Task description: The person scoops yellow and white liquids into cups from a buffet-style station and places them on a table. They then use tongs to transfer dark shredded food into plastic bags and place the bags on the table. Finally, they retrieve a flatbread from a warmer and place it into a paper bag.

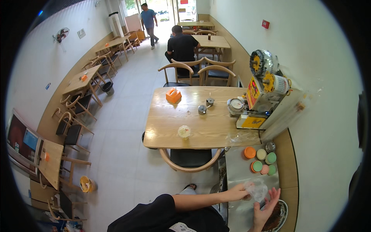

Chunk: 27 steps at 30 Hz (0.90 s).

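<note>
My left hand (237,192) reaches in over the metal counter, its fingers pinched on a clear, crumpled plastic bag (256,190); it could also be a thin plastic glove. Right beside the film is my right hand (267,210), its fingers spread and pointing up. Whether its fingertips touch the film I cannot tell. Below and partly behind my right hand stands a white-rimmed bowl (286,213) with dark brown stuff in it. Beyond the hands, several small round tubs (271,157) in orange, green, cream and pink sit together on the counter (236,170).
A wooden table (166,127) ahead holds a lidded cup (184,132), an orange tissue box (173,95), two small dark pots (202,110) and a cup-sealing machine (262,92). A chair (191,158) is tucked against its near side. Two people (181,46) are farther off.
</note>
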{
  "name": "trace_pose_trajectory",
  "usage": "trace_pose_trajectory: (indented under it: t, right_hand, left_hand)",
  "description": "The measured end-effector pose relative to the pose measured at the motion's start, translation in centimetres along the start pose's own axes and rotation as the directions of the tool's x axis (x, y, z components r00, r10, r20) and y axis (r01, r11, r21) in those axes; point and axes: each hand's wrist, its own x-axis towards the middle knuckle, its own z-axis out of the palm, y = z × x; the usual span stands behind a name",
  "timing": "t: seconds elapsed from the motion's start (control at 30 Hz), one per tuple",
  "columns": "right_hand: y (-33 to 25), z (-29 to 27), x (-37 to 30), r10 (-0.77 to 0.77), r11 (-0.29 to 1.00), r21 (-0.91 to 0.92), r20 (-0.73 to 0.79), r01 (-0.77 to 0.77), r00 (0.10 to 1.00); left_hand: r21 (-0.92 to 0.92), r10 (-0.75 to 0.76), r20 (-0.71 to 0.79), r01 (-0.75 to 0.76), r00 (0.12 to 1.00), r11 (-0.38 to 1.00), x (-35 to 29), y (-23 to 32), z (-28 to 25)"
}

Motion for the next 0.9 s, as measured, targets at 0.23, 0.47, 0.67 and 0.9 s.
trace_pose_trajectory:
  t: [0.23, 0.47, 0.67, 0.9]
  right_hand:
    - [11.0, 0.7, -4.9, 0.38, 0.863, -0.434, 0.221, -0.258, 0.898]
    - [6.0, 5.4, -4.8, 0.44, 0.795, 0.129, 0.551, -0.593, 0.709]
    - [4.0, 4.8, -2.1, 0.367, 0.757, 0.553, 0.081, -0.348, 0.927]
    - [-1.6, 5.6, -0.5, 0.115, 0.769, 0.628, 0.041, -0.115, 0.993]
  left_hand:
    - [-0.026, 0.133, -0.191, -0.141, 0.973, 0.99, -2.8, 4.2, 4.2]
    - [0.007, 0.15, -0.013, -0.15, 0.989, 0.989, -3.5, 6.8, 1.9]
    - [0.288, 0.196, 0.107, -0.219, 0.975, 0.932, -6.7, 6.8, 1.1]
    - [0.617, 0.115, 0.123, -0.167, 0.986, 0.769, -6.2, 3.9, 0.4]
